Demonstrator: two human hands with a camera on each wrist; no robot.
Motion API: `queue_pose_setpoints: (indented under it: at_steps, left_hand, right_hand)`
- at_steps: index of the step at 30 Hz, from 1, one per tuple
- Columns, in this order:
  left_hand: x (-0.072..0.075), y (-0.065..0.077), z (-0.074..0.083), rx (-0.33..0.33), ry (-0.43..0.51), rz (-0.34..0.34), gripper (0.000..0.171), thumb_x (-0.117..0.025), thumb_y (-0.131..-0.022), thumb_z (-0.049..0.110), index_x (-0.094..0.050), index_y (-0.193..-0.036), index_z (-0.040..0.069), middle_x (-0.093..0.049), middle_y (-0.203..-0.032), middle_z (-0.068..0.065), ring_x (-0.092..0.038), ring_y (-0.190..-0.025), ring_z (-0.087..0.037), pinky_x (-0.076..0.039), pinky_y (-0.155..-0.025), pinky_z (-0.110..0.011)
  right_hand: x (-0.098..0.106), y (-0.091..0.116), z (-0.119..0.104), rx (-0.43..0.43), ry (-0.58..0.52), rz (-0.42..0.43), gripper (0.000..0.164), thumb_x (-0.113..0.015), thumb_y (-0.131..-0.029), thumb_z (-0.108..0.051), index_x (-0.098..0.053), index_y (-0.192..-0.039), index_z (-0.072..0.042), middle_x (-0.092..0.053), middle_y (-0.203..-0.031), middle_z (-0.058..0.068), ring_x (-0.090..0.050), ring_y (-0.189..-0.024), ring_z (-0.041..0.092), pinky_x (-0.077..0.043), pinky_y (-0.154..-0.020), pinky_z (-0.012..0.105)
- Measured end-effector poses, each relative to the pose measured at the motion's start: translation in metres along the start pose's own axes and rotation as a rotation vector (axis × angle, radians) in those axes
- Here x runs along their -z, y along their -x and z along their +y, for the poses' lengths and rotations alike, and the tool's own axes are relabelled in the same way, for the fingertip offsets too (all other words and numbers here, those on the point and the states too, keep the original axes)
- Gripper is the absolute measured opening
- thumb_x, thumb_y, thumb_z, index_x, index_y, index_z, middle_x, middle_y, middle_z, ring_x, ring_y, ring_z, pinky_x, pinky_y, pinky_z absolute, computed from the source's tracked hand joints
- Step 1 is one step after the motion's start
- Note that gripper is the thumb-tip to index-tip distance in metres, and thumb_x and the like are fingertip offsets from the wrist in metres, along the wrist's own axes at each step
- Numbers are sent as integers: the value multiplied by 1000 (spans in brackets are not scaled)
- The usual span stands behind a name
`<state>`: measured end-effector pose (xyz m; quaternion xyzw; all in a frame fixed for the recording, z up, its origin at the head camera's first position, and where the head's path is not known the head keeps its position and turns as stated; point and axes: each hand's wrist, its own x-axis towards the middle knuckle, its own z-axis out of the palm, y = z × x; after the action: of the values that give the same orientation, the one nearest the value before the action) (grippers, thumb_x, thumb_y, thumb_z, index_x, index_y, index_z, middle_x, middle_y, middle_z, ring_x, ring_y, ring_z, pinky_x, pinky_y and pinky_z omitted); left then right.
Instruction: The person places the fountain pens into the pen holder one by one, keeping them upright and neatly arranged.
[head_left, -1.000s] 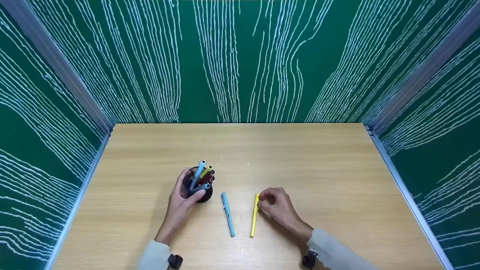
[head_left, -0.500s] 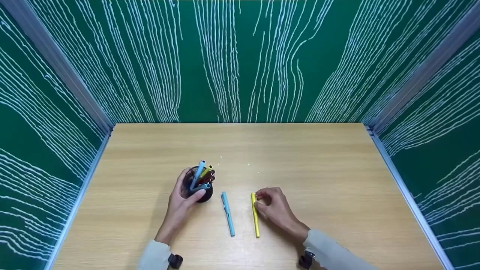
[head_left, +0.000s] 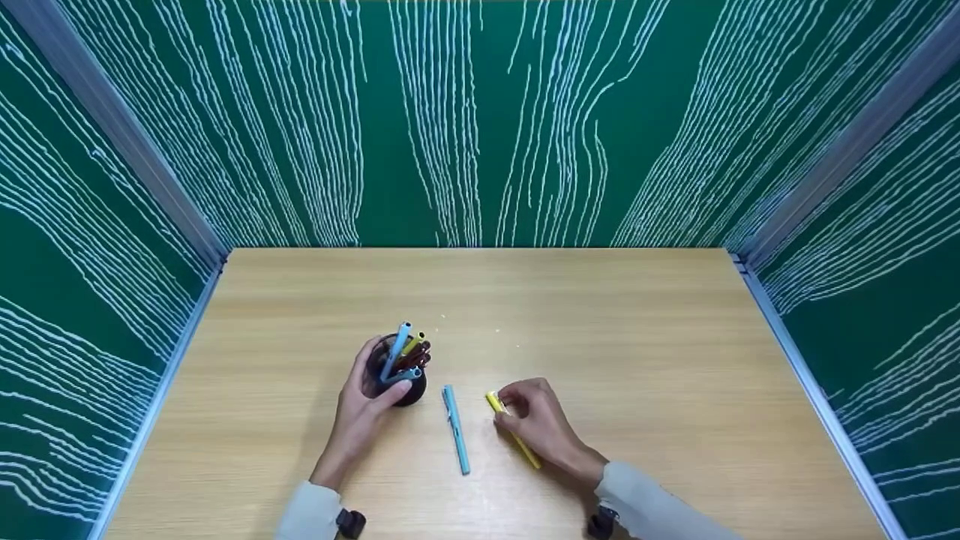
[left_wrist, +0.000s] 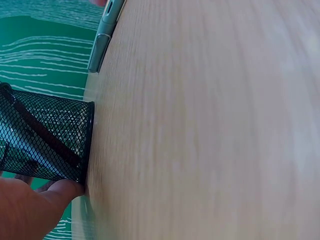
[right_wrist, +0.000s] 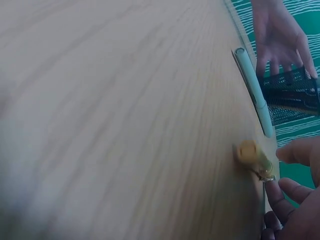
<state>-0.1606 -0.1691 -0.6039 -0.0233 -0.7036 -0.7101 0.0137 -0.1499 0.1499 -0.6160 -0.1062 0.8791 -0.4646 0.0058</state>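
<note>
My left hand (head_left: 358, 412) grips a black mesh pen cup (left_wrist: 55, 125) at the left of centre, its thumb across the near side. Light blue, yellow and dark red pens stick out of the cup's top. To the right, my right hand (head_left: 544, 424) pinches a yellow pen (head_left: 493, 402) near its clip end, with thumb and fingers on either side. The yellow pen slants, its far end tipped left, and the hand covers its middle. Between the hands a light blue pen (head_left: 456, 431) lies on the table; the right wrist view shows it close to the cup.
The wooden table (head_left: 480, 292) meets a green wall with white wavy lines (head_left: 420, 112) at the back. Similar panels stand left and right, joined by grey posts (head_left: 847, 135). A few tiny white specks lie beyond the pens.
The yellow pen has turned from nearly straight to slanted, its far end swinging left. My right hand has moved a little left with it. The left hand, cup and blue pen stay put.
</note>
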Motion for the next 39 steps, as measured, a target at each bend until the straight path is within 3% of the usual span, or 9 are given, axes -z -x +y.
queue_pose_setpoints:
  at_steps: [10,17,25,34,39]
  left_hand:
    - [-1,0,0,3,-2,5,89,-87,-97,18,-37,-172,27,-42,-173,-6,-37,-162,-28,-27,-134,-45]
    - [-1,0,0,10,-9,10,90,-87,-97,19,-37,-172,26,-41,-174,-6,-36,-162,-29,-27,-134,-46]
    - [-1,1,-1,8,-6,14,91,-87,-97,17,-36,-173,23,-41,-173,-8,-36,-162,-28,-26,-134,-45]
    - [-2,1,1,-5,36,9,90,-85,-97,10,-37,-172,25,-43,-173,-9,-40,-160,-26,-30,-132,-40]
    - [-1,1,0,-6,30,12,90,-86,-97,11,-37,-172,23,-43,-172,-9,-39,-160,-27,-29,-133,-43]
  right_hand:
    - [-7,2,-1,63,35,-15,25,-90,-86,-5,-80,-108,-9,-70,-100,-4,-54,-105,19,-46,-91,34]
    - [-10,5,4,133,100,11,24,-90,-83,0,-81,-102,-12,-68,-94,-6,-52,-100,18,-41,-87,34]
    - [-11,5,6,194,152,30,24,-91,-82,0,-81,-97,-15,-69,-91,-8,-55,-103,18,-44,-91,40]
    - [-10,5,3,187,164,17,22,-90,-83,0,-82,-95,-16,-64,-84,-11,-55,-104,19,-41,-96,49]
    - [-7,5,2,167,155,-3,20,-89,-85,0,-82,-95,-16,-66,-86,-11,-53,-100,17,-42,-91,41]
